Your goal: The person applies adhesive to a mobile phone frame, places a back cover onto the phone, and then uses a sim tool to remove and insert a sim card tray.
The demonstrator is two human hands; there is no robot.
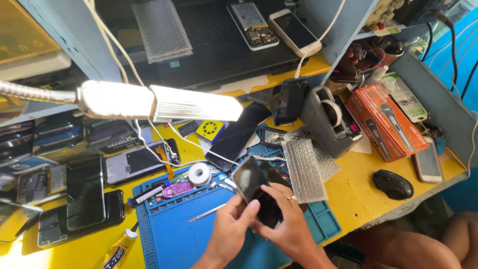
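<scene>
A black smartphone [255,188] with a dark glossy screen is held tilted above the blue work mat [172,234]. My left hand [228,234] grips its lower left edge, thumb pressed on the screen. My right hand [286,226] wraps the lower right side from beneath, a ring on one finger. On the mat just left of my hands lies a thin metal pry tool [206,213]. A roll of white tape [199,174] and a purple tool [178,189] sit at the mat's far edge.
A white gooseneck lamp [159,103] hangs over the yellow bench. Several phones and screens lie at left [84,192]. Bubble wrap [303,169], a grey tape dispenser [329,119], an orange box [383,122], a black mouse [393,184] and a glue tube [119,249] surround the mat.
</scene>
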